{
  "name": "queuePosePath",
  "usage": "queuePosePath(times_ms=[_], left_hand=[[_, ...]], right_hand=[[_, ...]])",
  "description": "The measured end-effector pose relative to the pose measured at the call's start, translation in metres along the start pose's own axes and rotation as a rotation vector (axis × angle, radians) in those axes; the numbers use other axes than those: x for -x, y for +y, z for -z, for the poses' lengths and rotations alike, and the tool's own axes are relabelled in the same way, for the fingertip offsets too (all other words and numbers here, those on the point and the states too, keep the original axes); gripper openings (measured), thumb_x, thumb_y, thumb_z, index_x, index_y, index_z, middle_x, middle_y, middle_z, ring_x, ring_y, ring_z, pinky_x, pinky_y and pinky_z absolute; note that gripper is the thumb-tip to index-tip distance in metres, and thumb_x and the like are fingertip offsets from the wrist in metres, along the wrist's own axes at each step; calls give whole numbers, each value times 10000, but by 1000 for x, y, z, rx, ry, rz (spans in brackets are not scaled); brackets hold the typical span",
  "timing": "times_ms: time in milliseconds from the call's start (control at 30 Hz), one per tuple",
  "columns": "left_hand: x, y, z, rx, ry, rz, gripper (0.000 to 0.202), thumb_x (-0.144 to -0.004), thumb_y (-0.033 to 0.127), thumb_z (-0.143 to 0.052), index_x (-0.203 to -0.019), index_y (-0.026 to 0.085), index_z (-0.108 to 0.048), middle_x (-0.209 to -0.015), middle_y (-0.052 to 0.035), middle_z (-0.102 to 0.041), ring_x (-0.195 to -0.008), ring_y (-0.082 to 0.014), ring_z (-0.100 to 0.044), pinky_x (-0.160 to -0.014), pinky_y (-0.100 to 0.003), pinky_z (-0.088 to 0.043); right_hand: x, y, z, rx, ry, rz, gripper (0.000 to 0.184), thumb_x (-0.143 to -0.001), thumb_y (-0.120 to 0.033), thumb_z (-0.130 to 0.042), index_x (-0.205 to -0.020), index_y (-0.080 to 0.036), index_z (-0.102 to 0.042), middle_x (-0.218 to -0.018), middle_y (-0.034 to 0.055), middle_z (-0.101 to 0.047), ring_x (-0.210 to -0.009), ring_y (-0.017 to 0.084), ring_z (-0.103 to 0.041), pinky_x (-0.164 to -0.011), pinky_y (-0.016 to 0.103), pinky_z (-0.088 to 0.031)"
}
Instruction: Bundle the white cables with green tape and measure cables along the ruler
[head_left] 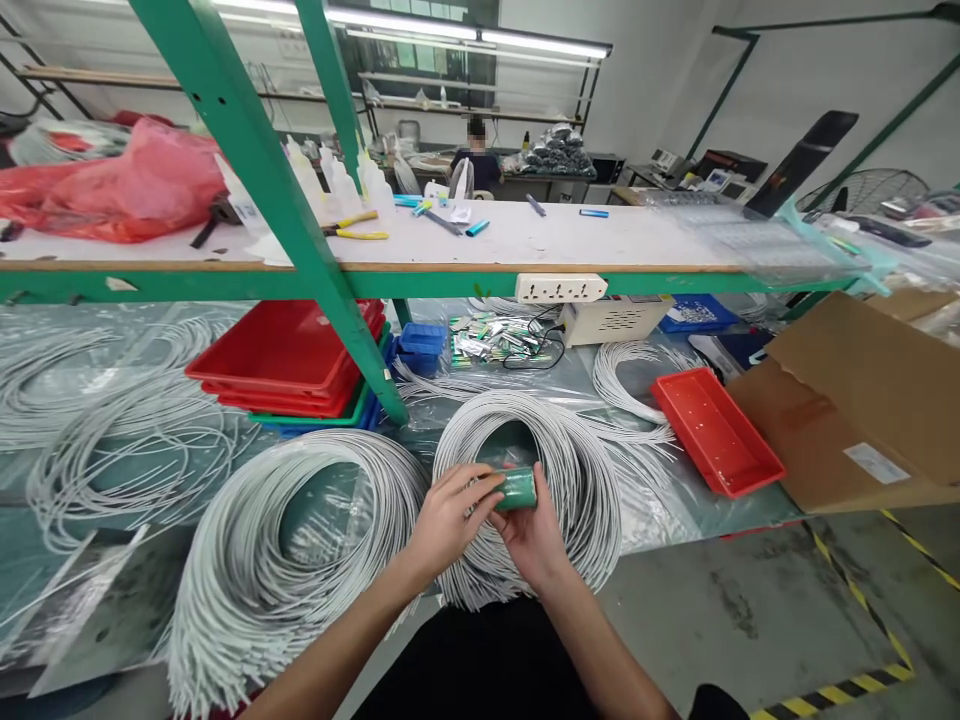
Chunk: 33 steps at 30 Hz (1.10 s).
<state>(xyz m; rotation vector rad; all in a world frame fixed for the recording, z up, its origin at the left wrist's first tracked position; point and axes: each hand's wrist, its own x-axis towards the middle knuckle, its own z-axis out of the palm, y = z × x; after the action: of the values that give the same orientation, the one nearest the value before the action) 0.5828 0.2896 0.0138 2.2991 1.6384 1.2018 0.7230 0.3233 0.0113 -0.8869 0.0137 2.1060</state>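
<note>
In front of me, above a thick coil of grey-white cable (577, 490), I hold a small shiny green roll (517, 489) that looks like tape. My right hand (531, 535) cradles it from below and the right side, thumb along its end. From the left, my left hand (456, 508) reaches over with bent fingers, and its fingertips pinch at the roll's left end. Whether a loose strip lies between those fingertips is too small to make out. A second large cable coil (232, 530) lies on the bench to the left of my hands.
A green post (292, 200) rises through the shelf (637, 235) ahead. Stacked red trays (277, 350) stand at left, a single red tray (716, 430) and a cardboard box (862, 400) at right. A power strip (561, 289) hangs on the shelf edge. Another person (480, 165) sits far back.
</note>
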Motion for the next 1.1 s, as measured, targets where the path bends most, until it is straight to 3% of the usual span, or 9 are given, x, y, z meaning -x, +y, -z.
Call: queuePosePath(times_ms=[100, 267, 367, 767, 900, 1033, 1100], left_hand=[[-7, -4, 4, -67, -67, -67, 181, -981, 233, -528, -1073, 191, -678, -1063, -39, -720, -957, -171, -678, -838, -295, -543], [-8, -10, 6, -275, -401, -216, 193, -989, 154, -450, -950, 141, -638, -887, -52, -701, -776, -183, -671, -636, -295, -530], [-3, -14, 5, -403, -528, -279, 177, -953, 83, -459, -847, 142, -588, -814, -48, -654, -691, -188, -626, -533, -297, -472], [-1, -15, 4, -424, -601, -407, 191, -916, 45, -457, -789, 181, -500, -739, -41, -578, -719, -206, -580, -564, -304, -425], [-8, -24, 9, -288, -566, -286, 148, -903, 115, -489, -777, 186, -521, -742, -29, -586, -682, -185, -566, -582, -293, -425], [-21, -27, 21, -57, -513, 48, 138, -858, 123, -498, -773, 197, -577, -746, 1, -608, -677, -147, -583, -635, -255, -457], [-24, -23, 24, 97, -506, 174, 121, -887, 188, -529, -897, 205, -648, -851, -10, -678, -770, -151, -644, -712, -250, -503]], right_hand=[[-2, -3, 3, 90, 17, 34, 363, -1051, -453, -440, -1072, -157, -649, -1008, 93, -709, -826, 181, -683, -704, 284, -602], [-9, 6, 10, 108, 167, -29, 335, -1015, -463, -523, -993, -164, -672, -886, 49, -699, -781, 173, -670, -658, 260, -597], [-13, 14, 13, 84, 228, -131, 384, -1012, -480, -522, -914, -140, -672, -869, 57, -691, -772, 174, -668, -675, 276, -603], [-6, 17, 16, 152, 296, -298, 437, -1016, -504, -506, -879, -115, -649, -787, 72, -679, -672, 168, -656, -662, 295, -599], [-7, 13, 24, 179, 234, -329, 451, -1001, -532, -519, -920, -107, -643, -786, 94, -679, -688, 201, -673, -680, 329, -602], [-6, 4, 30, 173, 131, -350, 414, -986, -520, -555, -974, -115, -636, -758, 85, -671, -700, 228, -685, -720, 371, -601], [-5, 2, 33, 155, 91, -356, 416, -987, -521, -550, -993, -114, -634, -764, 88, -672, -686, 228, -684, -735, 386, -599]])
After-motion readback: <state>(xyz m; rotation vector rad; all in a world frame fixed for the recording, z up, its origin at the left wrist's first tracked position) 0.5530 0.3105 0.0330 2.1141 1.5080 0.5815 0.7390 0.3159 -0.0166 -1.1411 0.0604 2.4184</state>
